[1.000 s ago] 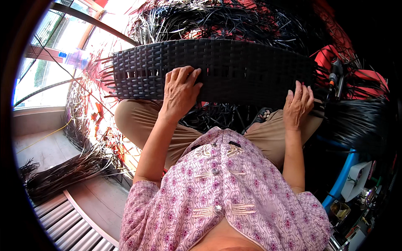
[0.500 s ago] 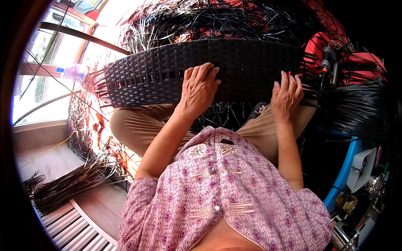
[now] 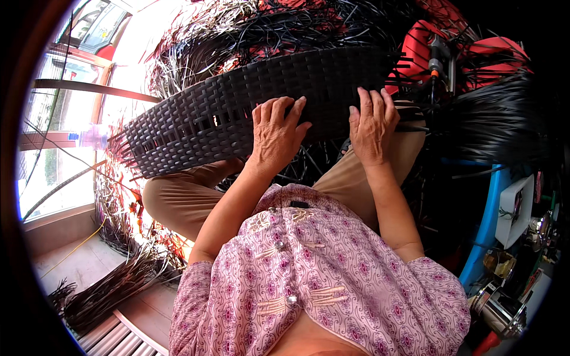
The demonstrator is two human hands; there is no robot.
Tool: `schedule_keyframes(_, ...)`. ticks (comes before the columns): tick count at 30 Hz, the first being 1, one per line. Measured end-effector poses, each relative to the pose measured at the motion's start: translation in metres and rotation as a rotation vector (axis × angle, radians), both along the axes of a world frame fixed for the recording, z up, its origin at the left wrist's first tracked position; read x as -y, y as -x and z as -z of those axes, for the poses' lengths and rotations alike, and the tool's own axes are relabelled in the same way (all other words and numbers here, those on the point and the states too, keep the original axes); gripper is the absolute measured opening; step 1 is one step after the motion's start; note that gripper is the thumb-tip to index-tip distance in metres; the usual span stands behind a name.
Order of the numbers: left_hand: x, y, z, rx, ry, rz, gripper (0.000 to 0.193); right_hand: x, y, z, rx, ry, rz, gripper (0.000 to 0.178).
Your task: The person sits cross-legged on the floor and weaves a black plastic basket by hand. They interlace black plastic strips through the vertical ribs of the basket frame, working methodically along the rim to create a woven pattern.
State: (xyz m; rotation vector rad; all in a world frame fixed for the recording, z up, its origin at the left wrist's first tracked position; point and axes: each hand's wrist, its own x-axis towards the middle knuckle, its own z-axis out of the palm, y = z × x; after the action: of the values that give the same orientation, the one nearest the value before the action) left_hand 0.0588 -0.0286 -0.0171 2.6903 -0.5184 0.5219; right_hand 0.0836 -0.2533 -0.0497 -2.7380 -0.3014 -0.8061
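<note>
A long dark woven panel [image 3: 196, 118] of flat plastic strips lies across my bent knees, its right end higher than its left. A row of gaps runs along its middle, and loose strip ends stick out at both ends. My left hand [image 3: 276, 132] rests on the panel's near middle, fingers slightly bent and thumb spread away. To its right, my right hand [image 3: 374, 127] lies on the panel with fingers stretched forward and thumb apart. Neither hand visibly grasps a strip. Shadow hides the weave detail between the hands.
Tangled black strips [image 3: 267, 35] heap up beyond the panel. A power tool [image 3: 437, 56] lies by red material at the right, near a fanned bundle of strips [image 3: 493, 121]. A blue tub edge [image 3: 484, 237] and white tray [image 3: 514, 210] stand right. Another strip bundle [image 3: 113, 291] lies lower left.
The panel now slants more, its left end lower and its right end higher in view. My right hand has come closer to my left. The whole view has shifted somewhat.
</note>
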Motion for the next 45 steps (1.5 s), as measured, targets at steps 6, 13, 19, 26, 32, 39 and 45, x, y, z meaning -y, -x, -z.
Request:
schedule_keyframes(6, -0.004, 0.001, 0.015, 0.060, 0.050, 0.035, 0.055, 0.030, -0.025, -0.030, -0.007, -0.182, -0.216, 0.022)
schedule_keyframes(13, -0.002, 0.001, 0.019, 0.089, 0.077, 0.007, 0.051, 0.061, -0.023, -0.032, -0.006, -0.296, 0.067, 0.027)
schedule_keyframes(19, -0.002, 0.001, 0.019, 0.070, 0.029, 0.018, 0.049, 0.071, -0.008, -0.044, 0.278, -0.194, 0.303, 0.041)
schedule_keyframes(26, 0.001, 0.002, 0.022, 0.062, 0.035, 0.023, 0.051, 0.032, 0.004, -0.051, 0.210, -0.086, -0.192, 0.025)
schedule_keyframes(32, -0.001, 0.010, 0.016, -0.027, 0.000, 0.061, 0.093, 0.018, 0.003, -0.019, -0.097, -0.009, -0.292, 0.085)
schedule_keyframes(39, -0.001, 0.009, 0.027, -0.032, 0.030, 0.002, 0.108, 0.017, 0.006, -0.018, -0.177, 0.129, -0.282, 0.106)
schedule_keyframes(45, -0.006, 0.012, 0.027, 0.002, 0.044, 0.043, 0.101, 0.010, 0.009, -0.012, -0.166, 0.135, -0.254, 0.107)
